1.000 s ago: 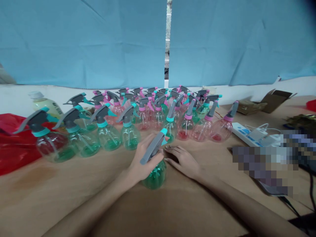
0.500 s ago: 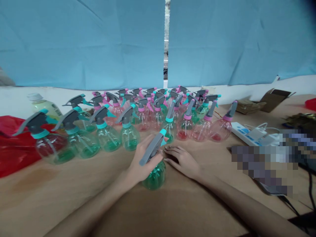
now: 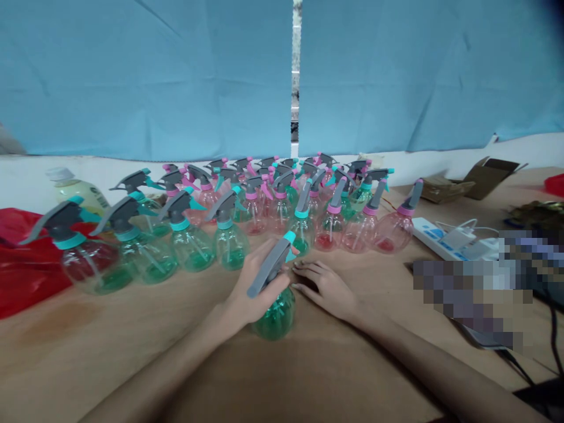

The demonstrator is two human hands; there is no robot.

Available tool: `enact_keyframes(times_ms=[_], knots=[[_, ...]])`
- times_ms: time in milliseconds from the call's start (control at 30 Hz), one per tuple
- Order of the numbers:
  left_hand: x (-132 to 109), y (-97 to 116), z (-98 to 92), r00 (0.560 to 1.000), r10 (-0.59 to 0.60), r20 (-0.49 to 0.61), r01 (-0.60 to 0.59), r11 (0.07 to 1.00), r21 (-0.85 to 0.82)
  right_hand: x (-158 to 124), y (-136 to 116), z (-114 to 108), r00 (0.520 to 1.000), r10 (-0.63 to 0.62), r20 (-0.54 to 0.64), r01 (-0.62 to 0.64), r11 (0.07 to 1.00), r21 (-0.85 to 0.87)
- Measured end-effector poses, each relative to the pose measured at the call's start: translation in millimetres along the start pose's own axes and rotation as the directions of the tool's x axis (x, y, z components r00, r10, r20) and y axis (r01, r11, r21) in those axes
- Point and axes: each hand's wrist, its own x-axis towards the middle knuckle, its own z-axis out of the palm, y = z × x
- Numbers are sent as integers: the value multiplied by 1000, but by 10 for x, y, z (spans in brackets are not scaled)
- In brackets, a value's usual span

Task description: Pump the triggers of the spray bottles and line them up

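Observation:
A green spray bottle [image 3: 275, 316] with a grey and turquoise trigger head stands upright on the wooden table in front of me. My left hand [image 3: 249, 289] is wrapped round its neck, just under the spray head. Close by on the right, my right hand [image 3: 328, 288] rests on the tabletop with fingers bent loosely and apart, holding nothing. Its fingertips lie near the bottle; I cannot tell whether they touch it. Behind my hands stand a green spray bottle [image 3: 232, 249] and a pink spray bottle [image 3: 328, 235], among several more in rows.
On the left lie a red plastic bag [image 3: 30, 264] and a capped bottle of pale yellow liquid [image 3: 79, 191]. To the right are a white power strip [image 3: 440, 238] with cables, an opened cardboard box [image 3: 491, 176] and blurred-out items. A blue cloth [image 3: 145, 76] hangs behind.
Almost nothing differs. The view has shifted very slightly; my left hand keeps its grip on the spray bottle and my right hand stays on the table.

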Motion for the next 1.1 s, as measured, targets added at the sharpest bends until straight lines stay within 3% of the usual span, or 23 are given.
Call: enact_keyframes(times_ms=[700, 1100], knots=[[26, 124, -23, 994, 91, -61, -82, 988, 134, -1, 6, 1, 1000, -4, 10, 4, 1000, 19], [-24, 48, 40, 993, 27, -111, -17, 996, 85, -9, 19, 15, 1000, -5, -2, 5, 1000, 17]])
